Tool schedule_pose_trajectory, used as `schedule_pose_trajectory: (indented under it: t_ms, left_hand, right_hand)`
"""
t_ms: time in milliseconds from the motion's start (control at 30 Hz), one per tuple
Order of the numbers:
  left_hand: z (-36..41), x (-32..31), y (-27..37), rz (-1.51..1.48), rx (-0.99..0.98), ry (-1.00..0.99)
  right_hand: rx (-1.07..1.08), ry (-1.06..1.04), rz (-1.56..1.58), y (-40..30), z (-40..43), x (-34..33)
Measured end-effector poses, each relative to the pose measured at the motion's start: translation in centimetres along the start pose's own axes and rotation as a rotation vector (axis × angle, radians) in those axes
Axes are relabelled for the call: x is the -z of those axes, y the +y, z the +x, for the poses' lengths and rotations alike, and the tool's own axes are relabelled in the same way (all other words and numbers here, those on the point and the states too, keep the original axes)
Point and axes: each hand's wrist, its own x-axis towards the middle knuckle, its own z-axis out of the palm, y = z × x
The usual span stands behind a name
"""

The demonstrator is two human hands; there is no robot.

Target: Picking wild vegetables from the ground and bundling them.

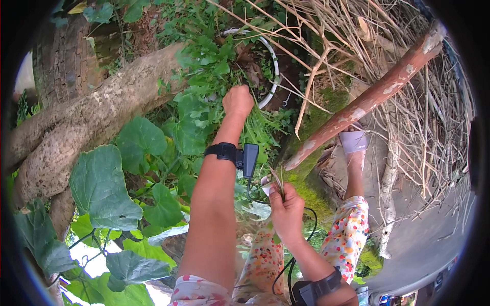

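My left hand (238, 100) is closed in a fist among leafy green weeds (206, 65), with long stems trailing below it; it seems to grip some of them. Nearer to me, my right hand (286, 206) pinches a small bunch of thin stems (279, 183) between thumb and fingers. A white ring or hoop (275, 61), partly hidden by leaves, lies on the ground just beyond my left hand. Black devices are strapped to both forearms, with a black cable running between them.
A thick tree trunk (95, 103) crosses the left side above large broad leaves (103, 191). At right, a peeling reddish log (367, 103) slants over a mossy edge (306, 176) beside piled dry branches (428, 91). My sandalled foot (353, 143) rests on concrete below the log.
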Motion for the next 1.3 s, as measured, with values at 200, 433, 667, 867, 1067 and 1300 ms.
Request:
schedule_pose_trajectory:
  t_ms: [200,433,667,867,1067,1300]
  left_hand:
    - [1.9,-0.6,2.3,0.163,0.023,-0.121]
    - [3.0,-2.4,2.7,0.101,0.144,-0.111]
    - [3.1,-2.4,3.2,0.153,0.166,-0.140]
    - [2.9,-2.3,3.0,0.155,0.180,-0.149]
    - [1.7,-1.7,2.4,0.144,0.181,-0.087]
    - [-10.7,3.6,1.7,-0.550,-0.062,-0.020]
  right_hand:
    - [0.022,0.010,-0.035,-0.3,0.2,-0.2]
    - [-0.111,-0.063,-0.066,-2.4,0.1,0.2]
    - [-0.054,-0.063,-0.091,-1.8,0.1,0.2]
    - [-0.086,-0.078,-0.100,-3.0,-0.1,0.1]
    - [-0.047,0.048,-0.059,-1.7,0.0,-0.1]
    - [-0.195,0.092,0.273,-1.9,0.3,-0.3]
